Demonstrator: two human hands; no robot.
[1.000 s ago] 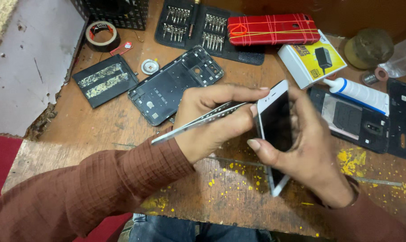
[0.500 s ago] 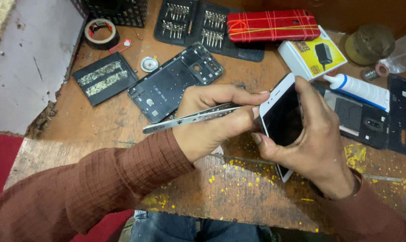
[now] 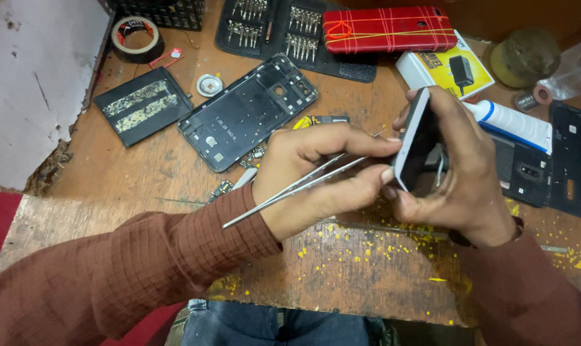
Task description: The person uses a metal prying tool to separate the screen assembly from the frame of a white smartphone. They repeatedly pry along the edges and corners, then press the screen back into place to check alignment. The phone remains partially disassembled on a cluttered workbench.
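The left hand [image 3: 316, 173] pinches metal tweezers [image 3: 290, 191] whose tips meet the edge of the white smartphone [image 3: 413, 138], held on edge at three o'clock by the right hand's [image 3: 463, 176] curled fingers, so a slipped tip may scratch the phone's edge.

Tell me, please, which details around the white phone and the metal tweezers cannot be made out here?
Head view only:
- Tips of the thin metal tweezers: hidden behind the left hand fingers.
- Lower part of the white-edged phone: covered by the right hand.
- Black phone part: cut off by the right edge.
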